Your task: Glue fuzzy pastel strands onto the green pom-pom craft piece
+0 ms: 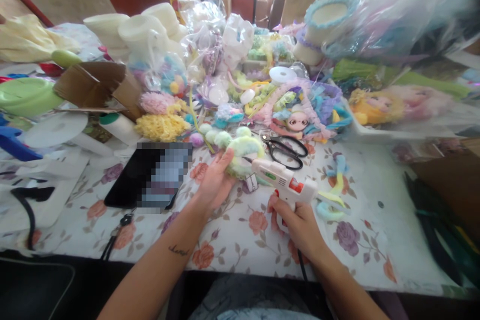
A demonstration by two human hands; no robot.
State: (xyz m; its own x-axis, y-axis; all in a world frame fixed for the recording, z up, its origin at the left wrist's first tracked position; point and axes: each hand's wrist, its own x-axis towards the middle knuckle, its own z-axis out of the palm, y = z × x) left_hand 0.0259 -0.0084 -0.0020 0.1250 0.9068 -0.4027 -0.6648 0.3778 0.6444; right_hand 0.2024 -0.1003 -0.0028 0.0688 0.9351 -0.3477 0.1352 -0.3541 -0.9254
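Note:
My right hand (290, 217) grips a white hot glue gun (285, 180) by its handle, fingers wrapped around it. The gun's dark nozzle points left, close to a fluffy yellow-green ring (258, 146); I cannot tell whether they touch. Closed on the near left side of that ring is my left hand (217, 180), thumb on top. Black-handled scissors (287, 151) lie just beyond the gun. A string of pale pompoms (221, 138) rests behind the ring. To the right of the gun lies a curled blue and yellow fuzzy strip (335, 195).
A phone or tablet (127, 175) lies left of my hands on the flowered tablecloth (232, 250). Behind are an open cardboard box (93, 82), yellow fluffy yarn (163, 127), a doll head (297, 121), ribbons and plastic bags. A white tray (375, 132) with dolls stands at right.

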